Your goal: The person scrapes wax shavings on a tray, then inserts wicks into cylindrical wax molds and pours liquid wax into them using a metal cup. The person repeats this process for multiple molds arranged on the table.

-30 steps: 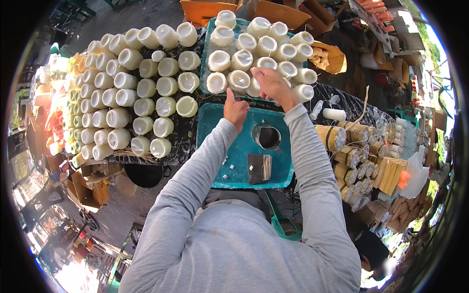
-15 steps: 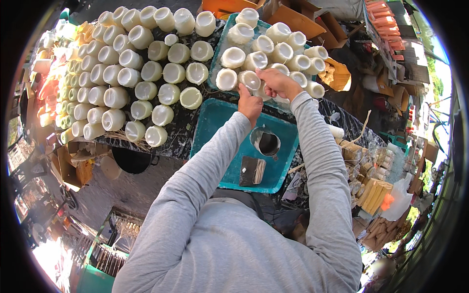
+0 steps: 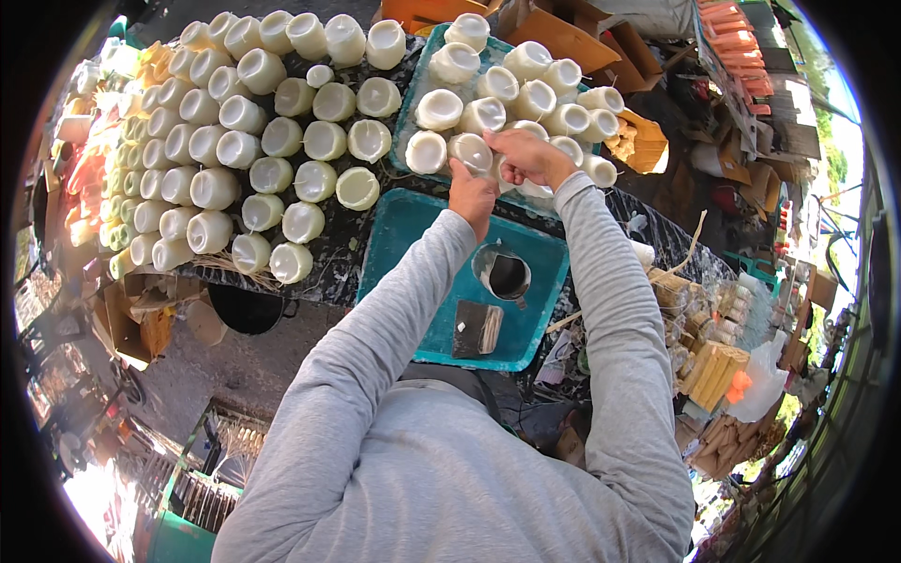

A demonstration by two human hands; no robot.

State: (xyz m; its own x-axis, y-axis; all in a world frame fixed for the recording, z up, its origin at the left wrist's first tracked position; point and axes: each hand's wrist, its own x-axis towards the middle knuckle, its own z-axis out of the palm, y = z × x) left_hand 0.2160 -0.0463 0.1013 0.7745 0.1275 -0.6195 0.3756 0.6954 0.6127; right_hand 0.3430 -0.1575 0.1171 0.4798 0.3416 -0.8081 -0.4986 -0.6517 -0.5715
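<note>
Squat white candles (image 3: 483, 114) stand in a teal tray (image 3: 410, 120) at the back, several with thin wicks. Both my hands are at a front-row white candle (image 3: 469, 148). My left hand (image 3: 472, 197) is closed at its near side, thumb against the lower edge, the other fingers mostly hidden. My right hand (image 3: 527, 158) comes from the right with fingers curled in and the index and thumb at the candle's right rim; anything pinched there is too small to make out. Nearer me, a second teal tray (image 3: 394, 272) holds a metal cup (image 3: 502, 274) and a dark block with a thin wick bundle (image 3: 479, 328).
Rows of similar candles (image 3: 214, 188) fill the dark table to the left. Cardboard boxes (image 3: 629, 56) stand behind the far tray. To the right lie wooden stick bundles (image 3: 713, 375) and a clear plastic bag (image 3: 760, 385). A black bowl (image 3: 246, 308) sits below the table's left edge.
The whole view has shifted slightly, so the trays and candles appear a little farther left. My hands stay at the same candle, with the right hand's fingers slightly changed in pose.
</note>
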